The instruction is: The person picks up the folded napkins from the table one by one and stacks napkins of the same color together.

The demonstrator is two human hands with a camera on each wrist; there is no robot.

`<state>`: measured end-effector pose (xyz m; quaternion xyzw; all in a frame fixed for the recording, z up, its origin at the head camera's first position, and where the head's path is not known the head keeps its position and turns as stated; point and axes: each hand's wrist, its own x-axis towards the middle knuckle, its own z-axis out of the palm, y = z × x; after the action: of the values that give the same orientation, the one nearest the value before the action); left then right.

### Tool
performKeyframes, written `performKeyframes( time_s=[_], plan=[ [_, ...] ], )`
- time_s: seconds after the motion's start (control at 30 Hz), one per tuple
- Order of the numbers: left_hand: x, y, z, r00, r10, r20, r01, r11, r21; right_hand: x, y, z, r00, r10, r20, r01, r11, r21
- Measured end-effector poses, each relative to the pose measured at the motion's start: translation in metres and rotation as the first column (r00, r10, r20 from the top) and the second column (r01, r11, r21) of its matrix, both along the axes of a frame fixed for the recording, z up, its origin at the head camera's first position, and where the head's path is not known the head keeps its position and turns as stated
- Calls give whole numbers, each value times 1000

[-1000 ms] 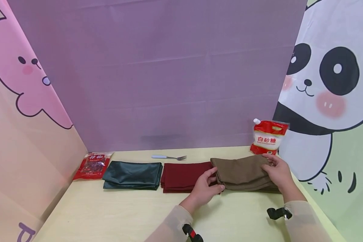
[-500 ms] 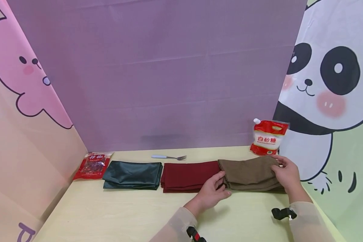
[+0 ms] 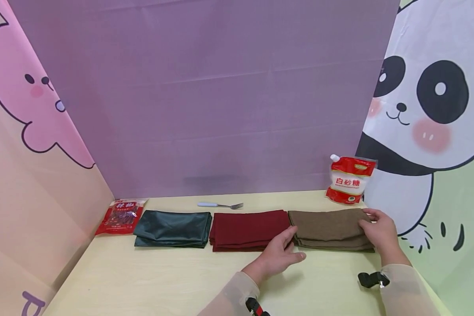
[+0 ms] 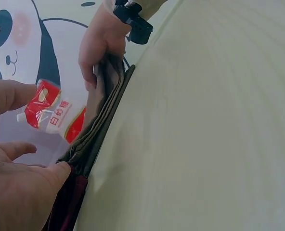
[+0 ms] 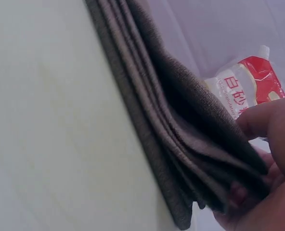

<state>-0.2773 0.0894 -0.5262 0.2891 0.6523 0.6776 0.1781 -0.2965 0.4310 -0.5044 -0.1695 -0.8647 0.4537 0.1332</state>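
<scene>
A folded brown cloth (image 3: 328, 228) lies at the right of the table, its layers showing along the near side. My right hand (image 3: 381, 232) pinches its right edge; in the right wrist view the thumb and fingers close around the layered folds (image 5: 171, 125). My left hand (image 3: 278, 252) is spread, with its fingers at the seam between the brown cloth and a folded dark red cloth (image 3: 249, 228). In the left wrist view the left thumb and fingers (image 4: 17, 154) stand apart, with nothing held between them. Left of the red cloth lies a folded dark green cloth (image 3: 174, 228).
A red and white spouted sugar bag (image 3: 349, 180) stands at the back right, behind the brown cloth. A fork (image 3: 221, 205) with a pale handle lies behind the red cloth. A red packet (image 3: 121, 217) rests at the far left by the side wall.
The brown cloth has slid right, off the red cloth, and now lies flatter and straighter beside it. Both hands have shifted right, and the left fingers have let go of the brown cloth's left edge.
</scene>
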Motion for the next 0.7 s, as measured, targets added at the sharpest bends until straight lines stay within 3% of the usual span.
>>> performKeyframes(
  time_s=[0.17,0.43,0.7],
  plan=[
    [2,1,1,1000,-1,-8,1,1000,-25,-1,5,-4,997,32,74,-37,997,66],
    [3,0,0,1000,-31,7,31,999,-31,-4,9,-8,984,105,146,-119,988,94],
    [2,-1,1,999,-46,5,46,998,-34,-4,10,-10,980,142,141,-161,979,128]
  ],
)
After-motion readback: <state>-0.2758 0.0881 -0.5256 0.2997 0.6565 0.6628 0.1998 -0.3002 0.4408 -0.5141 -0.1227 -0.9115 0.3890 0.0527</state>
